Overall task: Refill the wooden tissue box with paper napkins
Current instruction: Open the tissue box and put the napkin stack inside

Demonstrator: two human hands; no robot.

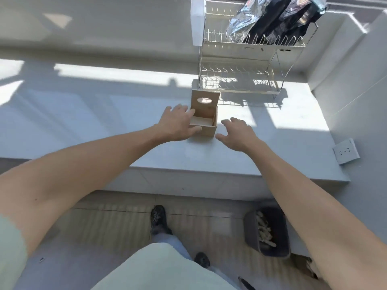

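A small wooden tissue box [207, 130] stands on the white counter [104, 122]. Its hinged lid [205, 101], with an oval slot, is raised upright at the back, and the inside looks empty. My left hand [176, 124] rests against the box's left side, thumb at the front corner and fingers along the left rim. To the right of the box my right hand [236, 132] hovers with fingers spread, a short gap away and holding nothing. No paper napkins show on the counter.
A two-tier wire dish rack [251, 65] stands just behind the box, with dark and silvery bags [268, 19] on its top shelf. A wall socket [345, 151] sits on the right wall. A grey bin [266, 233] with pale scraps is on the floor.
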